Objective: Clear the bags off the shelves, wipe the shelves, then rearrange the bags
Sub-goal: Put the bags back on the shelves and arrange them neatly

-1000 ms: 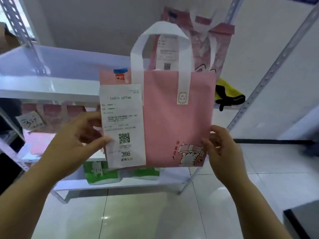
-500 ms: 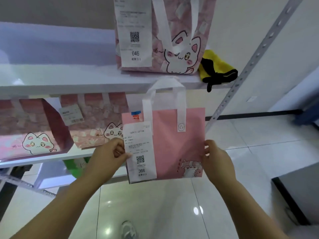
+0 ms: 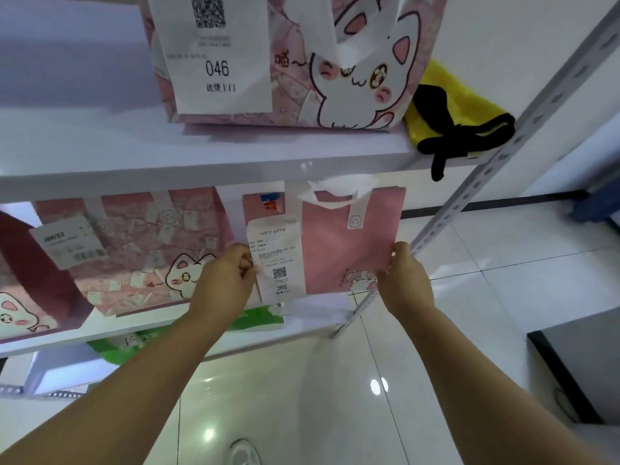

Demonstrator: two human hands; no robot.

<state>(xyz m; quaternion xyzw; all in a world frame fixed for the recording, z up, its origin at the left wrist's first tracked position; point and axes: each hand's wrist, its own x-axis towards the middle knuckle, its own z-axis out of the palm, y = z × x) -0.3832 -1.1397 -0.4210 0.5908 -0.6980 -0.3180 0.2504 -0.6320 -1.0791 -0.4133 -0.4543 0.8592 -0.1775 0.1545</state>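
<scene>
1. My left hand (image 3: pixel 223 280) pinches the pink bag (image 3: pixel 339 253) at its left edge, by the receipt (image 3: pixel 276 260). My right hand (image 3: pixel 404 280) grips the right edge, fingers curled round it.
2. Half a second ago I held the bag out in front of the rack with its handles upright. Now it is in at the right end of the middle shelf (image 3: pixel 318 312), handles crumpled under the top shelf (image 3: pixel 100 156). I cannot tell whether its base touches the board.
3. The shelves are glossy white boards on a grey holed post (image 3: pixel 503 146), which stands at 3 o'clock from the bag. A cat bag (image 3: pixel 144 250) stands just beside it at 9 o'clock. At 12 o'clock a bigger cat bag (image 3: pixel 352 72) sits on the top shelf, with a yellow bag (image 3: pixel 449 105) at 1 o'clock. A green bag (image 3: pixel 261 318) lies at 7 o'clock, below. The floor (image 3: pixel 302 397) is pale shiny tile.
4. The pink bag is flat and plain, with white handles and a small cat drawing at its lower right corner. The receipt reads "luckin coffee" and 366.
</scene>
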